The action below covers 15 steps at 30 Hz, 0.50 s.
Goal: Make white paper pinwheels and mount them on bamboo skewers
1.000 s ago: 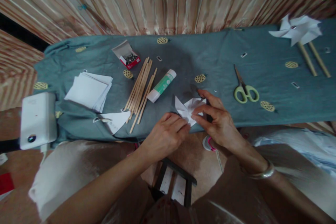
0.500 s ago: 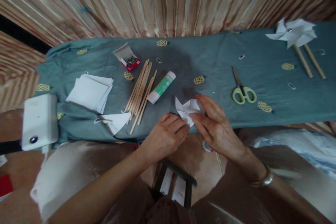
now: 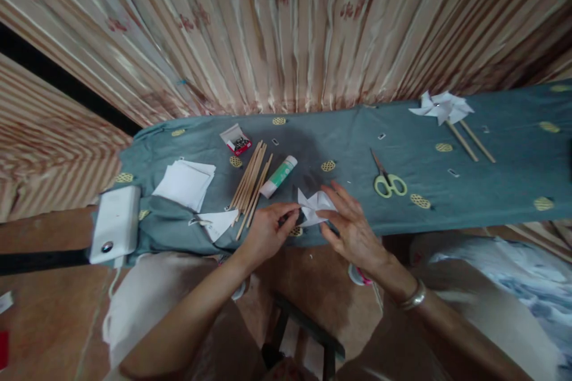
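Left hand (image 3: pixel 268 232) drew back, pinching folded paper (image 3: pixel 315 205) — red box (image 3: pixel 234 148) holds pins (image 3: pixel 242 142)

Noted at centre frame: left hand (image 3: pixel 267 232), fingertips pinched together, knuckles up. Just right of it, right hand (image 3: pixel 353 229), fingers spread, palm down. Forearms angled in from lower edge, converging.

Bare forearms, one bangle, pale glossy clothing

The left hand (image 3: pixel 268 232) and right hand (image 3: pixel 353 229) are ungloved, and both forearms show uncovered right up to the near edge of the view. A silver-coloured metal bangle (image 3: pixel 413 296) rings the right wrist. Glossy cream clothing (image 3: pixel 147 292) covers the lap on the left and right, shading to brownish folds in the middle.
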### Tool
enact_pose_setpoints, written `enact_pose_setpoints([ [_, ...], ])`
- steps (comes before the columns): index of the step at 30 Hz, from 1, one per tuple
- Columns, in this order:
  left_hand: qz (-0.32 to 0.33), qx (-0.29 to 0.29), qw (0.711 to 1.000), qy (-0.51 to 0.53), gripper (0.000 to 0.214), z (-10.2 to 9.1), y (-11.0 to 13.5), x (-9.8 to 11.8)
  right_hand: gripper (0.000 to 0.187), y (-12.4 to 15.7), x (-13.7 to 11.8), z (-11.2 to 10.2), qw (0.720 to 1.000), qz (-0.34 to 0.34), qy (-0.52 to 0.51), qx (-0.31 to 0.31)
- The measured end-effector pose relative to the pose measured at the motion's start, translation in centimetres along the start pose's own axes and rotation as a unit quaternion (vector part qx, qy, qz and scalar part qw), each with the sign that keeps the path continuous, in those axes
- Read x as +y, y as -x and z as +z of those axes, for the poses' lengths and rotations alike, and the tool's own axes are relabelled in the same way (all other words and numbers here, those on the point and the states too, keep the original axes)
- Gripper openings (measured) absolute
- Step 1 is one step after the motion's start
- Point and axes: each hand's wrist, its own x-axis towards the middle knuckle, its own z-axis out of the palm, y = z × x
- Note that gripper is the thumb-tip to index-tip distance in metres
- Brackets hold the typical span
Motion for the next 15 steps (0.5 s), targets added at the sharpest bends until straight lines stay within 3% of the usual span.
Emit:
enact_pose_setpoints([
  [3, -0.094, 0.005, 0.987, 0.129, 0.020, 0.5, 0.1, 0.3, 0.023, 0.0, 0.2, 0.5, 1.000, -0.004, -0.015, 0.024],
  [7, -0.203, -0.005, 0.909, 0.365, 0.036, 1.1, 0.8, 1.3, 0.024, -0.2, 0.4, 0.8, 0.999, 0.008, -0.031, 0.034],
  [15, -0.297, 0.052, 0.784, 0.542, 0.046, 1.8, 1.8, 3.5, 0.020, -0.7, 0.7, 1.3, 0.991, 0.065, -0.102, 0.048],
])
